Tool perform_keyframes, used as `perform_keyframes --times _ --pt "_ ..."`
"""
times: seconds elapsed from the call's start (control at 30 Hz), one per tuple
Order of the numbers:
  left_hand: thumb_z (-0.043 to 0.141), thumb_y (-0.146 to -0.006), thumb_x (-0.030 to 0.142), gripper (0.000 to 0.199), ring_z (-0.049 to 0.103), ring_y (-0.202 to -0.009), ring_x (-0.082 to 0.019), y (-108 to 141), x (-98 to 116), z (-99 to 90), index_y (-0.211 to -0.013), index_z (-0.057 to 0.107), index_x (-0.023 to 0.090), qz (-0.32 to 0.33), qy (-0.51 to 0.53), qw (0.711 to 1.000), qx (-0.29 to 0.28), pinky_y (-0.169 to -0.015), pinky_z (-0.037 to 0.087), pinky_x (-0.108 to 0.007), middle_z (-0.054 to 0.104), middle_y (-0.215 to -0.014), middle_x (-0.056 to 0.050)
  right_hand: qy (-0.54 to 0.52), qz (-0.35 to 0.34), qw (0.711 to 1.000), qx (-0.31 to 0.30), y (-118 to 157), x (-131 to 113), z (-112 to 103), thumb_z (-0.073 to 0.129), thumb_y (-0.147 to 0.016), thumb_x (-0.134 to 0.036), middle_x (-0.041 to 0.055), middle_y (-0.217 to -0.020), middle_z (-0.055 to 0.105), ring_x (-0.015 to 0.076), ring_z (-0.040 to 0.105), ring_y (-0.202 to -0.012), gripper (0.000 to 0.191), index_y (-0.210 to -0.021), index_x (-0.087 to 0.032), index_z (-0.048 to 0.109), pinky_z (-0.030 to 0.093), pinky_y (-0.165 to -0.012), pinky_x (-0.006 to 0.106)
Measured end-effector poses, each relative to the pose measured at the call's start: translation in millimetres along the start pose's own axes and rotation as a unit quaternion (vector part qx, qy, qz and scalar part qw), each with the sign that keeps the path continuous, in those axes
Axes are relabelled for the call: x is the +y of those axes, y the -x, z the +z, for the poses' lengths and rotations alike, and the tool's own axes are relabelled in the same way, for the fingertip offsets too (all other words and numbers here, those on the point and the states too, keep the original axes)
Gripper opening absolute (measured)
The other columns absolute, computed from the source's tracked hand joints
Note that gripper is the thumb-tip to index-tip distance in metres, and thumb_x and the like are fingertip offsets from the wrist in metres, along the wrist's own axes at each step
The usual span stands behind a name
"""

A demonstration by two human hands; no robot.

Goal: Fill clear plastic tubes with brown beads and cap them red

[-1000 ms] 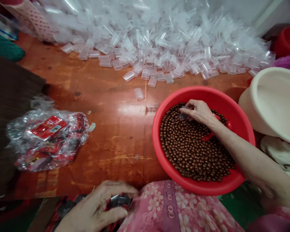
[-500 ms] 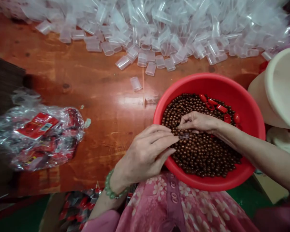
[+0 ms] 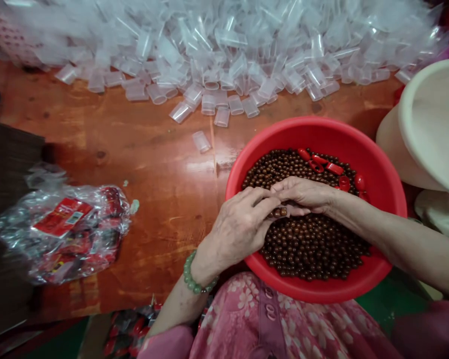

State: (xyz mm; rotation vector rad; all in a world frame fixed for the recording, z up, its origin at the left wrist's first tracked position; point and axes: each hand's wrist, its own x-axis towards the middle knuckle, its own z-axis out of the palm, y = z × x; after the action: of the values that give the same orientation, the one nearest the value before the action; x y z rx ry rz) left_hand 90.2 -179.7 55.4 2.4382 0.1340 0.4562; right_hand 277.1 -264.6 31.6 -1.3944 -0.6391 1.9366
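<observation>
My left hand (image 3: 243,222), with a green bead bracelet (image 3: 190,276) on the wrist, is closed around a small clear plastic tube (image 3: 282,212) over the left side of a red basin (image 3: 394,199). A few brown balls show in or against the tube; its far part is hidden by my fingers. My right hand (image 3: 303,193) meets the left at the tube, fingers bent together. Whatever is in its fingertips is hidden. Glossy brown balls (image 3: 314,247) fill the bottom of the basin. Several red plastic caps (image 3: 335,168) lie on them at the back right.
Many clear plastic tubes (image 3: 209,60) are heaped along the back, and one single tube (image 3: 201,141) lies nearer. A clear bag of red packets (image 3: 75,234) rests at left. At right stands a cream bucket (image 3: 407,124). Red-and-dark pieces (image 3: 125,331) sit below the table edge.
My left hand has moved right, further over the basin, with the tube. My right hand, previously apart among the balls, now meets the left. The view has shifted slightly.
</observation>
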Motion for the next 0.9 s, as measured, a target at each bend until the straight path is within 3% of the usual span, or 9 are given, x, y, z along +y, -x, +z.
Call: perform_keyframes --times 0.07,0.13,0.2,0.27,0.3,0.37,0.53,0.7,0.9 --pt "0.055 -0.095 0.012 0.017 0.067 -0.098 -0.018 -3.3 1.3 -4.8 -0.109 0.064 0.013 -0.03 0.084 0.996 0.025 -0.089 0.055 -0.032 0.072 -0.108 -0.011 0.062 -0.024 0.998 0.009 5.2 -7.4 -2.5 0.064 -0.08 -0.044 -0.0038 -0.052 0.056 0.0043 0.038 -0.034 0.031 -0.069 -0.017 0.053 0.026 -0.031 0.016" --pt "0.055 -0.096 0.013 0.017 0.069 -0.096 -0.016 -6.9 5.0 -10.0 -0.111 0.063 0.014 -0.064 0.16 0.985 0.027 -0.089 0.055 -0.029 0.074 -0.107 -0.009 0.19 -0.053 0.98 0.041 12.7 -16.2 -4.9 0.058 -0.088 -0.044 0.0002 -0.063 0.063 0.0092 0.054 -0.046 0.03 -0.076 -0.016 0.059 0.042 -0.043 0.02" --pt "0.056 -0.095 0.015 0.017 0.07 -0.093 -0.016 -10.3 9.2 -13.8 -0.111 0.065 0.014 -0.075 0.199 0.977 0.015 -0.087 0.056 -0.029 0.075 -0.105 -0.009 0.355 -0.101 0.924 0.096 22.0 -24.0 -6.6 0.052 -0.094 -0.038 0.0054 -0.081 0.071 0.0166 0.067 -0.073 0.026 -0.088 -0.016 0.066 0.054 -0.068 0.028" --pt "0.058 -0.094 0.016 0.016 0.071 -0.089 -0.017 -13.4 11.8 -16.1 -0.106 0.068 0.012 -0.073 0.201 0.977 0.008 -0.085 0.056 -0.028 0.076 -0.101 -0.009 0.493 -0.158 0.841 0.156 32.1 -29.3 -8.2 0.048 -0.097 -0.029 0.0088 -0.102 0.073 0.0224 0.067 -0.098 0.025 -0.097 -0.017 0.07 0.051 -0.092 0.038" --pt "0.06 -0.093 0.017 0.015 0.071 -0.088 -0.017 -15.0 12.3 -16.9 -0.104 0.069 0.012 -0.076 0.196 0.978 0.014 -0.084 0.056 -0.028 0.076 -0.099 -0.009 0.534 -0.177 0.807 0.181 37.0 -31.1 -9.3 0.047 -0.097 -0.027 0.0096 -0.108 0.072 0.024 0.066 -0.105 0.026 -0.1 -0.017 0.071 0.049 -0.098 0.04" --pt "0.064 -0.091 0.018 0.015 0.072 -0.085 -0.017 -18.1 12.1 -17.8 -0.102 0.072 0.014 -0.092 0.2 0.975 0.028 -0.084 0.057 -0.028 0.078 -0.098 -0.008 0.563 -0.192 0.776 0.211 46.0 -33.4 -13.1 0.044 -0.098 -0.027 0.01 -0.112 0.072 0.0247 0.066 -0.107 0.03 -0.107 -0.018 0.071 0.048 -0.1 0.041" --pt "0.066 -0.091 0.022 0.016 0.072 -0.084 -0.016 -23.9 10.9 -15.2 -0.104 0.073 0.016 -0.138 0.289 0.947 0.011 -0.081 0.058 -0.028 0.078 -0.097 -0.006 0.559 -0.189 0.764 0.262 61.7 -38.9 -29.6 0.048 -0.098 -0.037 0.0073 -0.111 0.075 0.025 0.069 -0.102 0.032 -0.109 -0.02 0.072 0.051 -0.094 0.038" --pt "0.063 -0.093 0.022 0.018 0.071 -0.1 -0.018 -25.4 15.0 -10.4 -0.108 0.07 0.016 -0.155 0.327 0.932 0.024 -0.091 0.055 -0.029 0.075 -0.11 -0.008 0.537 -0.162 0.76 0.328 78.9 -46.0 -38.5 0.051 -0.097 -0.038 0.0062 -0.104 0.075 0.024 0.069 -0.092 0.03 -0.104 -0.019 0.073 0.052 -0.086 0.037" --pt "0.062 -0.093 0.023 0.017 0.069 -0.091 -0.015 -28.6 18.8 -8.8 -0.107 0.07 0.016 -0.166 0.291 0.942 0.008 -0.084 0.054 -0.026 0.075 -0.103 -0.006 0.598 -0.124 0.746 0.265 105.8 -27.8 -44.4 0.052 -0.095 -0.024 0.0054 -0.103 0.073 0.0231 0.067 -0.095 0.024 -0.107 -0.021 0.072 0.049 -0.089 0.037"
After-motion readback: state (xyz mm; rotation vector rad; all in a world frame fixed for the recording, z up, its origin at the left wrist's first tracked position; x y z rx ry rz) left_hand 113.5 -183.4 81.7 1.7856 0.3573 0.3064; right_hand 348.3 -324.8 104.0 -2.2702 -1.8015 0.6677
